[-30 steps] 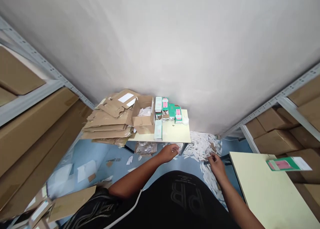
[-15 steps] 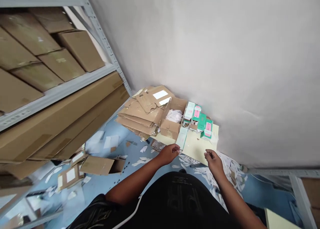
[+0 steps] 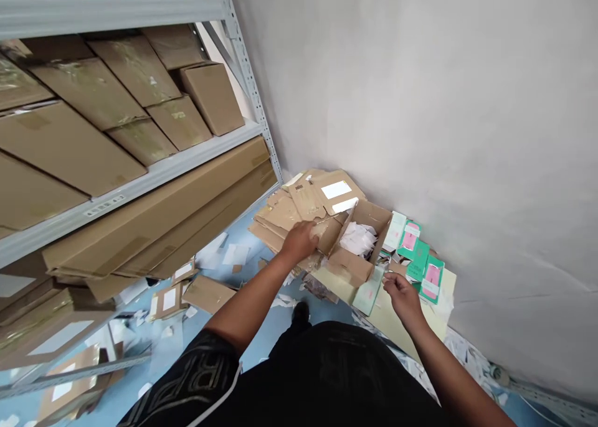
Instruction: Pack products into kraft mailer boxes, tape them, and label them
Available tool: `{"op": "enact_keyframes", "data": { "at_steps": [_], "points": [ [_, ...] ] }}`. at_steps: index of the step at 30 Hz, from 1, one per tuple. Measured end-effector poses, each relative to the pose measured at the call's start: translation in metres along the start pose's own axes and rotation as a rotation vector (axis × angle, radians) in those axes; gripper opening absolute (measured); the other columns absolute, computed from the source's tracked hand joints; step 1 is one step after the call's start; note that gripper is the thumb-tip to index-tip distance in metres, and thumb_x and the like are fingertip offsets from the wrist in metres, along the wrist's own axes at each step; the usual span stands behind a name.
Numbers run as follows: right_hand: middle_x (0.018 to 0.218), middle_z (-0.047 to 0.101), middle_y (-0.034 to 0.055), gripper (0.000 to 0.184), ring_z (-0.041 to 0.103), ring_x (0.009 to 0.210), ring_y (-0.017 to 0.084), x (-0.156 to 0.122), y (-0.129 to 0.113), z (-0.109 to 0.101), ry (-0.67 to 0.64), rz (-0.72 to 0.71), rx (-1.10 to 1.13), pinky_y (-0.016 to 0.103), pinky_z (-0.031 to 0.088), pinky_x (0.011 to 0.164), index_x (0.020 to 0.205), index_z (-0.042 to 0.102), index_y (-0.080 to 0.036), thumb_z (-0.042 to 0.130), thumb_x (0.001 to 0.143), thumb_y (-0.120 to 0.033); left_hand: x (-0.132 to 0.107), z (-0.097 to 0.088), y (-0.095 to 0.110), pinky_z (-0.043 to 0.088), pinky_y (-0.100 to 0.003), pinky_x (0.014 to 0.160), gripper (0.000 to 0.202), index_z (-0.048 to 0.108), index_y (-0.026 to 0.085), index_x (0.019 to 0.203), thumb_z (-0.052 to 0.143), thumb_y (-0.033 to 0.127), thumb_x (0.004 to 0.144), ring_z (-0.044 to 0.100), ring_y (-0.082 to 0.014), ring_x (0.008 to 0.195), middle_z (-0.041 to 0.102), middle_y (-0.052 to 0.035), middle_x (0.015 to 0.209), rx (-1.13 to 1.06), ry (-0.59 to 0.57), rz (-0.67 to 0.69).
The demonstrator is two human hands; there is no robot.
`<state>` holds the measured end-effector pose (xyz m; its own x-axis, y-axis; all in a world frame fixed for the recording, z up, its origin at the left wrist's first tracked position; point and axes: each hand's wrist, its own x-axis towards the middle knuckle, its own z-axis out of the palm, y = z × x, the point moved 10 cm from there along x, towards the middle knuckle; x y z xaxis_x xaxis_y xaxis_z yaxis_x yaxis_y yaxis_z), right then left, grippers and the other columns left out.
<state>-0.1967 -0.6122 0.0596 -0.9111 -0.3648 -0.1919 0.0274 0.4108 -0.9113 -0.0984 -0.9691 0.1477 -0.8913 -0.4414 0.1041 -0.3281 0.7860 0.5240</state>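
Observation:
My left hand (image 3: 299, 243) is closed at the outer left flap of an open cardboard box (image 3: 352, 266), its fingertips partly hidden against the cardboard. White paper scraps (image 3: 359, 239) lie inside that box. Over the right part of the table, my right hand (image 3: 404, 297) has thumb and fingers pinched together; whether anything is between them is too small to make out. Just left of it lies a long pale-green carton (image 3: 369, 290). Beyond the hand are green cartons with pink fronts (image 3: 430, 280) and a white carton (image 3: 395, 231).
Flattened cardboard (image 3: 308, 197) is stacked left of the open box on the cream table (image 3: 402, 327). A metal shelf (image 3: 154, 181) full of cartons stands at left. Paper scraps and an open carton (image 3: 208, 295) lie on the blue floor. A grey wall (image 3: 420, 103) rises behind.
My left hand has moved from the pale-green carton's near end to the open box's left flap. My right hand has come closer to the pale-green carton. The view has turned left.

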Motion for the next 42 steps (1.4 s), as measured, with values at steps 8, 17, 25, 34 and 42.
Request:
{"op": "enact_keyframes", "data": {
  "at_steps": [8,17,25,34,42],
  "points": [
    [0.103,0.076,0.0070,0.039,0.069,0.095,0.026,-0.015,-0.006,0.036,0.256,0.134,0.040,0.037,0.053,0.088,0.104,0.072,-0.021,0.066,0.082,-0.053,0.088,0.049,-0.075,0.023,-0.058,0.120,0.091,0.038,0.014,0.156,0.077,0.040,0.079,0.025,-0.0456,0.152,0.027,-0.0256,0.167,0.243,-0.284,0.155],
    [0.104,0.076,0.0093,0.045,0.070,0.095,0.027,-0.046,-0.022,0.022,0.485,0.214,-0.109,0.037,0.051,0.085,0.105,0.072,-0.020,0.065,0.081,-0.057,0.095,0.037,-0.065,0.046,-0.044,0.097,0.042,0.060,0.008,0.131,0.054,0.026,0.094,0.061,-0.0359,0.115,0.068,-0.0234,0.120,0.280,-0.360,0.372],
    [0.110,0.077,0.0124,0.047,0.071,0.099,0.029,-0.066,-0.040,0.024,0.559,0.173,-0.190,0.040,0.052,0.090,0.106,0.072,-0.019,0.062,0.082,-0.058,0.122,-0.032,-0.069,0.048,-0.039,0.094,0.034,0.066,0.010,0.119,0.038,0.017,0.100,0.067,-0.0311,0.105,0.071,-0.0200,0.106,0.200,-0.120,0.362],
    [0.108,0.077,0.0118,0.044,0.071,0.101,0.031,-0.098,-0.043,0.024,0.584,0.170,-0.253,0.043,0.054,0.091,0.103,0.073,-0.021,0.060,0.083,-0.058,0.126,-0.181,-0.060,0.052,-0.029,0.089,0.034,0.069,0.020,0.122,0.046,0.036,0.103,0.071,-0.0210,0.098,0.076,-0.0059,0.107,-0.273,0.395,0.263],
    [0.119,0.074,0.0112,0.045,0.069,0.106,0.030,-0.123,-0.042,-0.001,0.570,0.091,-0.033,0.046,0.054,0.095,0.116,0.069,-0.023,0.065,0.087,-0.058,0.057,-0.168,0.059,0.056,-0.028,0.085,0.035,0.073,0.019,0.114,0.055,0.045,0.100,0.072,-0.0188,0.092,0.078,-0.0036,0.102,-0.612,0.174,0.448]
  ]
}}
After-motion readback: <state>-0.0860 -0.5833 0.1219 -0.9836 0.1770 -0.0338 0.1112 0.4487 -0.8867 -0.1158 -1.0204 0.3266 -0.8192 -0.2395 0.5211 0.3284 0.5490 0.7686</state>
